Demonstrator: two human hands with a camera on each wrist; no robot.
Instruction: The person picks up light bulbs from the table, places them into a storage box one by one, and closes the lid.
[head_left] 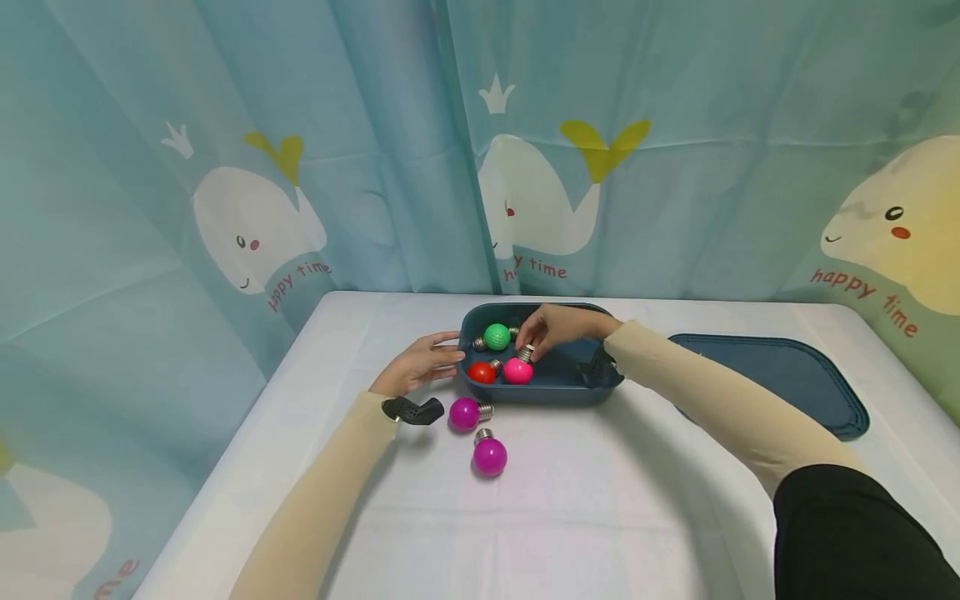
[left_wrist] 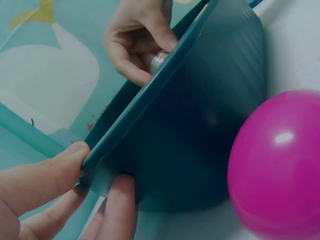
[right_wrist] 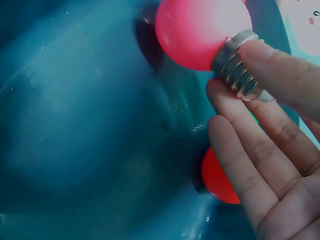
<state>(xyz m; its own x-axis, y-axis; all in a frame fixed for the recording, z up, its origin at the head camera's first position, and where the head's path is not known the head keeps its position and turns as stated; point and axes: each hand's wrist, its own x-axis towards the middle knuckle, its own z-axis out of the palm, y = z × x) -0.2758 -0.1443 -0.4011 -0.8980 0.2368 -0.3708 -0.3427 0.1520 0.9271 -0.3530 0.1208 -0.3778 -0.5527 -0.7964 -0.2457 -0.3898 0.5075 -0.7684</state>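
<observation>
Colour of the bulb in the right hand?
Pink bulb, with a silvery screw base; shows best in the right wrist view.

This is a small curtained-off work corner, set up around a single table (head_left: pixel 600 517). Light blue-green curtain fabric (head_left: pixel 405 208) hangs behind the table and along its left and right sides, folding softly like a shower curtain or nursery drape. Its print is childlike: white whales (head_left: pixel 258 221) with yellow tails, little crowns (head_left: pixel 497 95) and the red words "happy time" (head_left: pixel 843 282). The tabletop is white and faintly creased, with a dark blue container (head_left: pixel 543 395) and coloured bulbs (head_left: pixel 490 457) on it. Since the fabric screens off the room beyond, whether this corner stands in a home, an office or a studio cannot be told.
</observation>
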